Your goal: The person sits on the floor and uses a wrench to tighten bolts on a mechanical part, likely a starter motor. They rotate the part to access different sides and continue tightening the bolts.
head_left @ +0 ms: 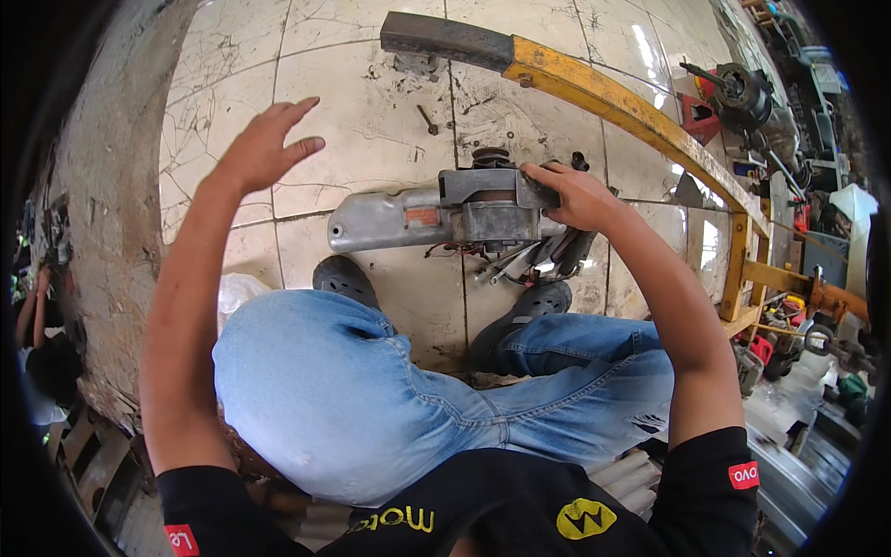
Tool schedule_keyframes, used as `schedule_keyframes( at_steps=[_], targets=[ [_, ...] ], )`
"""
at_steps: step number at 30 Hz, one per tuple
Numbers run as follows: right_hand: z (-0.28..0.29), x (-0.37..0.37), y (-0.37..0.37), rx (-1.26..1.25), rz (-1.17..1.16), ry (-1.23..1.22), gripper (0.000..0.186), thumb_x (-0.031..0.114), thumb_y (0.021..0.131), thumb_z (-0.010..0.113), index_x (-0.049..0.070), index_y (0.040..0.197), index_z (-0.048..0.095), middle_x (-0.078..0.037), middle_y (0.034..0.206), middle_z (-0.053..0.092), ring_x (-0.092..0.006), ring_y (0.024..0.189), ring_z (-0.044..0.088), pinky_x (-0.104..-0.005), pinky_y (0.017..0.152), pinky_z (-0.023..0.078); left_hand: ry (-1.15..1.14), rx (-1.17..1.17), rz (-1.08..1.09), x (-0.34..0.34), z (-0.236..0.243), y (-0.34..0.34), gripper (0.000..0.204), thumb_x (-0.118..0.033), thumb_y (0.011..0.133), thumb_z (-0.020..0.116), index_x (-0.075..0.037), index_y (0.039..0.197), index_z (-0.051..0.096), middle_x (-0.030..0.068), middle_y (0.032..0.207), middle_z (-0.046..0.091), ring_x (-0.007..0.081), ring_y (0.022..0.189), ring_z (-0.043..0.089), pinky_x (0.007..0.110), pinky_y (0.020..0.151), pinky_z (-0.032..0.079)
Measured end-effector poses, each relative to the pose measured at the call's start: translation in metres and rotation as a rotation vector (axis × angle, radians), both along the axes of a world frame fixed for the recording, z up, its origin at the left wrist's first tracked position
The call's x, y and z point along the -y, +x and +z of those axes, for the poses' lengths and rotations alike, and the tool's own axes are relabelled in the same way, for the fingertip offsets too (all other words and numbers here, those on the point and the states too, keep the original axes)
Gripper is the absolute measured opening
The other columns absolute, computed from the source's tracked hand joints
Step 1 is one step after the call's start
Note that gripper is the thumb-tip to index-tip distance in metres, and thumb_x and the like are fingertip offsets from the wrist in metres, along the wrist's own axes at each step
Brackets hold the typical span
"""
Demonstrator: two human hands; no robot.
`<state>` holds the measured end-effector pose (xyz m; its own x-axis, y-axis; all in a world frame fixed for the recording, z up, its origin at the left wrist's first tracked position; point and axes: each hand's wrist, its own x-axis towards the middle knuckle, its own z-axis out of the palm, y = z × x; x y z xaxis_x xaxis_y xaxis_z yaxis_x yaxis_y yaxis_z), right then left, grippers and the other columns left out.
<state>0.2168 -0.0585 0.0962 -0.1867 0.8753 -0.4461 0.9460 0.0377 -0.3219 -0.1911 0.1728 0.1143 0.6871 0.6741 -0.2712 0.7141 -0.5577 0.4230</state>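
A grey metal pulley unit, perhaps an alternator [492, 218], sits among cast parts on the floor in front of me, with a dark grooved pulley on top. A silver metal cover [380, 220] with an orange label extends to its left, and pipes and wires [548, 260] lie at its lower right. My right hand [574, 193] is closed round the right side of the unit's top housing. My left hand [274, 144] is raised to the upper left, fingers spread, holding nothing. A loose bolt [427, 121] lies on the tiles beyond the unit.
A yellow steel beam [613, 93] crosses the top right down to its frame [738, 269]. Machinery [742, 97] with a red stand and cluttered parts line the right side. My legs [408, 399] and dark clogs are below. Another person [46, 362] is at the far left edge.
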Motion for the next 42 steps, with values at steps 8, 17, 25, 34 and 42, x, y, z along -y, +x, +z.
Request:
schedule_keyframes(
  at_steps=[8, 17, 25, 34, 42],
  targets=[
    [0.021, 0.01, -0.041, 0.039, 0.058, -0.006, 0.076, 0.004, 0.075, 0.068, 0.031, 0.142, 0.046, -0.014, 0.115, 0.059, -0.0365, 0.099, 0.065, -0.0474, 0.078, 0.052, 0.038, -0.149, -0.212, 0.022, 0.102, 0.097, 0.053, -0.036, 0.097, 0.061, -0.01, 0.142, 0.051, 0.0168, 0.141, 0.054, 0.0314, 0.13, 0.051, 0.039, 0.11, 0.04],
    [-0.002, 0.036, -0.04, -0.012, -0.097, 0.094, 0.08, 0.004, 0.074, 0.066, 0.032, 0.146, 0.043, -0.014, 0.115, 0.059, -0.0368, 0.101, 0.064, -0.0462, 0.08, 0.053, -0.401, 0.216, 0.158, 0.131, -0.052, 0.144, 0.054, -0.044, 0.101, 0.048, -0.01, 0.144, 0.05, 0.0212, 0.141, 0.054, 0.0357, 0.131, 0.051, 0.039, 0.11, 0.039],
    [-0.026, 0.043, -0.046, -0.072, -0.379, 0.171, 0.077, 0.001, 0.077, 0.062, 0.028, 0.147, 0.042, -0.02, 0.142, 0.048, -0.0419, 0.115, 0.059, -0.0466, 0.093, 0.051, -0.178, 0.447, 0.357, 0.177, -0.123, 0.17, 0.038, -0.036, 0.101, 0.052, -0.015, 0.131, 0.059, 0.0206, 0.136, 0.051, 0.0411, 0.122, 0.053, 0.044, 0.105, 0.042],
    [-0.018, 0.057, -0.039, -0.796, -1.338, -0.008, 0.076, 0.036, 0.082, 0.07, 0.012, 0.149, 0.044, -0.018, 0.124, 0.061, -0.0231, 0.083, 0.064, -0.04, 0.062, 0.053, -0.331, 0.553, 0.344, 0.167, -0.125, 0.166, 0.043, -0.037, 0.095, 0.064, -0.014, 0.132, 0.059, 0.022, 0.133, 0.051, 0.0379, 0.123, 0.052, 0.041, 0.104, 0.044],
    [-0.03, 0.053, -0.069, -0.831, -1.352, -0.136, 0.105, 0.077, 0.082, 0.057, -0.002, 0.148, 0.037, -0.008, 0.093, 0.06, -0.0125, 0.057, 0.044, -0.0314, 0.048, 0.04, -0.95, 0.803, 0.936, 0.185, -0.114, 0.163, 0.074, -0.046, 0.086, 0.075, -0.011, 0.142, 0.042, 0.0178, 0.128, 0.052, 0.0258, 0.111, 0.054, 0.039, 0.09, 0.05]
  ],
)
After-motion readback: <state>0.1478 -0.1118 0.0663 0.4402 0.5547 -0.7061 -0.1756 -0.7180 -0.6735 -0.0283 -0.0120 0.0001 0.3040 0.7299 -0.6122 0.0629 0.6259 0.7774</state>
